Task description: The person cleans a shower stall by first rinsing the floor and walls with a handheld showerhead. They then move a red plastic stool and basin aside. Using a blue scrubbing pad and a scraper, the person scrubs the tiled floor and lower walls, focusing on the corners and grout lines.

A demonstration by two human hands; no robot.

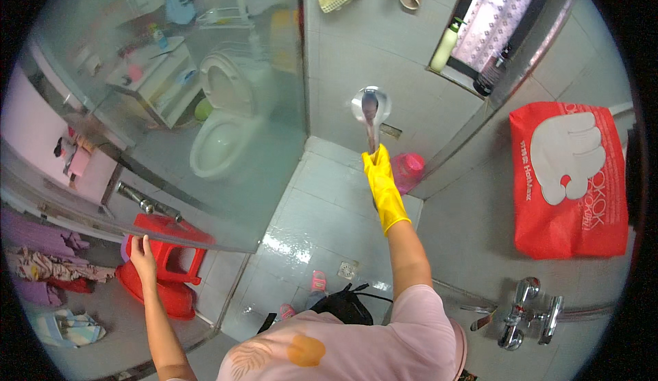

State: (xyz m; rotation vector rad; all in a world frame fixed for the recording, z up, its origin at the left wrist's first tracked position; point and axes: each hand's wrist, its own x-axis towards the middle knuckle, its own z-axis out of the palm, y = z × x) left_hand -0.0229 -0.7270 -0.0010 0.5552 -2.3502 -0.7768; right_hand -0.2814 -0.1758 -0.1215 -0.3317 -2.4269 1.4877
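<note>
My right hand (381, 187) wears a yellow rubber glove and is wrapped round the handle of a chrome hand shower (372, 124). Its round head (358, 107) points away from me, toward the far tiled wall. My bare left hand (142, 261) is at the edge of the glass shower door (236, 245), its fingers closed at that edge. Just beyond it is a red plastic stool (185, 257). Beside my gloved wrist, a pink plastic container (409, 170) stands on the floor, partly covered by the glove.
Wet floor tiles (301, 223) surround a drain (347, 270). A red bag (569, 223) hangs on the right wall, near a chrome mixer tap (524, 316). Bottles, one pale green (447, 46), stand on the window ledge. Behind the glass is a toilet (221, 144).
</note>
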